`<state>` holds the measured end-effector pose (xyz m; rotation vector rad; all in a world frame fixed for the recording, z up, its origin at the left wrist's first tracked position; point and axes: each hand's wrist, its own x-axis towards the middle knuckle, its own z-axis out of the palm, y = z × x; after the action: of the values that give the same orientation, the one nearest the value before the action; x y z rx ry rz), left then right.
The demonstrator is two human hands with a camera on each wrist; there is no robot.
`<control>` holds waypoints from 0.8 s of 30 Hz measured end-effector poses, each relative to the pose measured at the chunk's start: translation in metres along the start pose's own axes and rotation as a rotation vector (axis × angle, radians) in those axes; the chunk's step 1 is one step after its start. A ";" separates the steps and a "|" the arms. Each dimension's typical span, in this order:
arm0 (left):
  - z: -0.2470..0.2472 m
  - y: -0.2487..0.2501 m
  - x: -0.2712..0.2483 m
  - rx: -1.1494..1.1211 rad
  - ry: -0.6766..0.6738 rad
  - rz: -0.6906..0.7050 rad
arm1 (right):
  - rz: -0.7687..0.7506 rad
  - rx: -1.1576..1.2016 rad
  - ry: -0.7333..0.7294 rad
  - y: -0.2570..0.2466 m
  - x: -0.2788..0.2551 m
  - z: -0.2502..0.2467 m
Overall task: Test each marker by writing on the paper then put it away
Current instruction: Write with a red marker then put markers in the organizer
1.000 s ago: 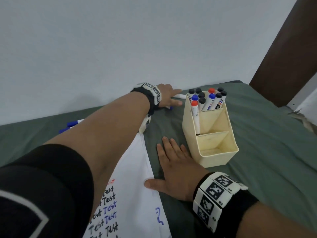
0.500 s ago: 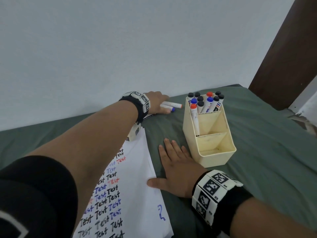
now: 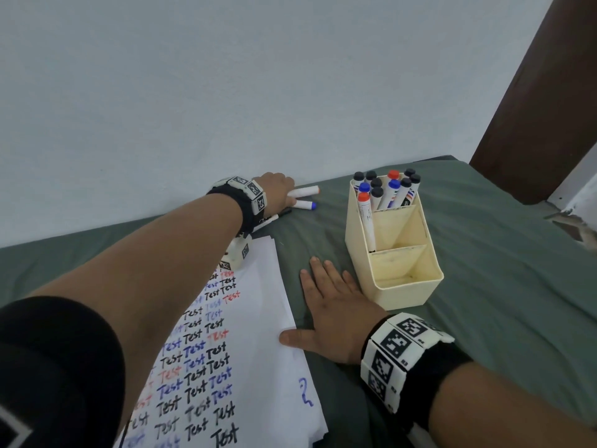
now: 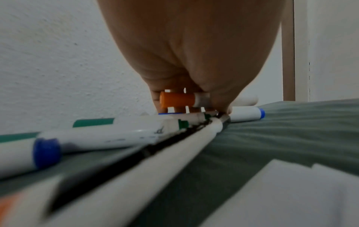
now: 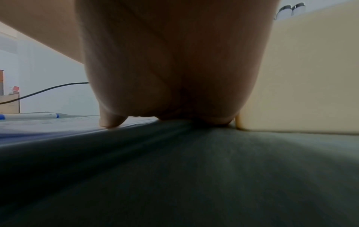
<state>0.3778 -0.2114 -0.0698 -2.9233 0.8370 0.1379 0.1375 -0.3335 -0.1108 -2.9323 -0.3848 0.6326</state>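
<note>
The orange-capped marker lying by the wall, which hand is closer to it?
Left. The left hand grips the orange-capped marker at the wall; the right hand lies flat on the cloth beside the organizer, nearer the person.

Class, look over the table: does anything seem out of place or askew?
One red-capped marker sits alone, leaning, in the holder's middle compartment; the others fill the back one. Loose markers lie by the wall.

Left hand [image 3: 277, 193] now curls around the orange-capped marker [image 3: 303, 191] by the far wall, lifting it off the cloth; a second ago fingers reached flat.
</note>
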 end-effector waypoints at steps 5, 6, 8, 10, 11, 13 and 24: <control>-0.002 -0.006 -0.010 0.053 -0.054 0.009 | 0.004 -0.007 -0.010 0.000 0.000 -0.001; -0.002 -0.006 -0.012 0.083 -0.049 0.006 | 0.004 -0.007 -0.013 0.000 0.000 -0.002; -0.002 -0.008 -0.017 0.093 -0.015 0.006 | 0.005 -0.008 -0.016 0.000 0.000 -0.002; -0.003 -0.014 -0.022 0.036 0.057 0.039 | 0.007 -0.005 -0.013 0.000 -0.001 -0.002; -0.005 -0.018 -0.026 -0.003 0.099 0.054 | 0.008 -0.003 -0.011 0.000 0.000 -0.002; -0.010 -0.034 -0.037 -0.048 0.152 0.051 | 0.010 -0.002 -0.015 0.000 0.000 -0.002; 0.015 -0.148 -0.131 0.073 -0.010 -0.303 | 0.020 -0.008 -0.018 0.001 0.003 -0.001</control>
<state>0.3452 -0.0163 -0.0601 -2.9322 0.3807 0.0953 0.1411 -0.3334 -0.1111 -2.9431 -0.3610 0.6613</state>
